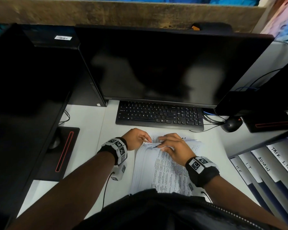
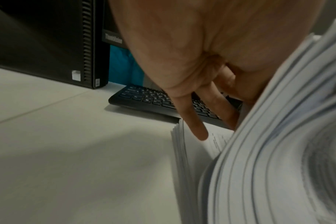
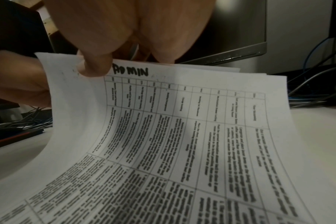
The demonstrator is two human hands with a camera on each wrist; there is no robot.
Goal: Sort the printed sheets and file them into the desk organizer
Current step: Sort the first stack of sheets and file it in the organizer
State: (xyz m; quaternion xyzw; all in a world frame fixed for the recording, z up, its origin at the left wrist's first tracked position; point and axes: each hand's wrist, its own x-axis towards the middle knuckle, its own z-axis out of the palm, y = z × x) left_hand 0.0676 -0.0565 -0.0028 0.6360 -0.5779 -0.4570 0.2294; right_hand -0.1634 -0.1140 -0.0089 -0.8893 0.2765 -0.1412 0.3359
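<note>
A stack of printed sheets (image 1: 165,168) lies on the white desk in front of me. Both hands lift its far edge. My left hand (image 1: 146,139) grips the raised left corner of the bundle (image 2: 278,136), while its little finger (image 2: 199,133) touches the flat sheets (image 2: 184,151) below. My right hand (image 1: 161,144) pinches the top sheet (image 3: 182,136), thumb (image 3: 94,66) on its upper margin beside the handwritten word ADMIN (image 3: 131,71). The sheet carries a printed table. The desk organizer (image 1: 264,166) stands at the right with folders labelled HR, IT, ADMIN and TASK LIST.
A black keyboard (image 1: 160,115) lies just beyond the sheets, under a dark monitor (image 1: 165,67). A mouse (image 1: 231,124) and cables sit at the right. A black computer case (image 2: 48,45) and a second monitor's base (image 1: 60,153) stand at the left.
</note>
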